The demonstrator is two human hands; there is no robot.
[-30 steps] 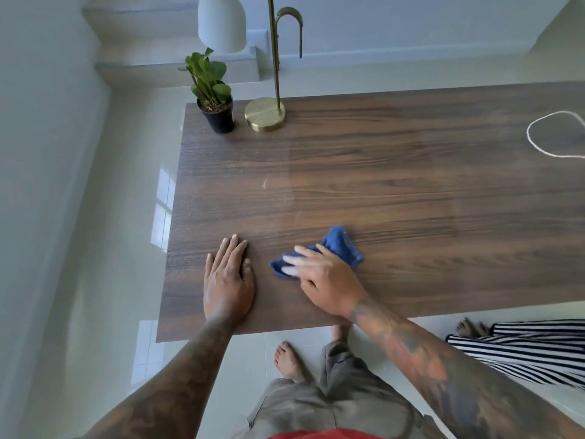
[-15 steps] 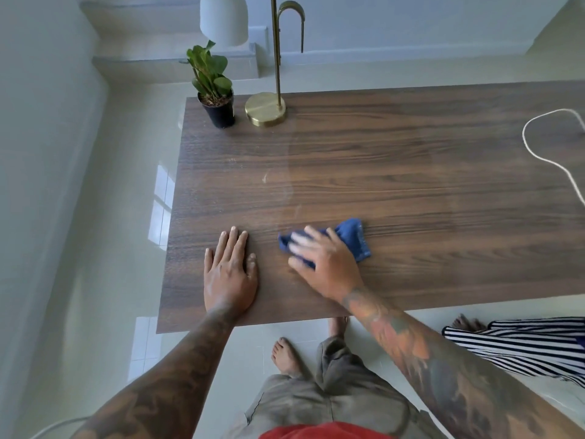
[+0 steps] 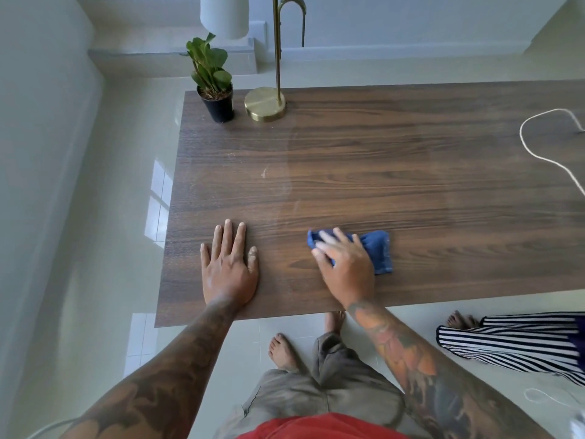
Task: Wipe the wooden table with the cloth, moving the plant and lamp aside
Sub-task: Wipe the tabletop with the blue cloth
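My right hand [image 3: 345, 267] presses a crumpled blue cloth [image 3: 378, 250] flat onto the wooden table [image 3: 395, 172] near its front edge; the fingers look blurred. My left hand [image 3: 229, 264] lies palm down with fingers spread on the table's front left, holding nothing. A small green plant in a black pot [image 3: 215, 87] stands at the far left corner. Right beside it is the brass lamp [image 3: 269, 103], a round base with a thin stem and a white shade above.
A white cord [image 3: 544, 156] loops across the table's right side. Another person's bare foot and striped trouser leg [image 3: 519, 340] are on the floor at the right. My own bare feet stand under the front edge. Pale glossy tiles surround the table.
My right hand has slid the cloth to the right along the front of the table. My left hand has stayed flat in place.
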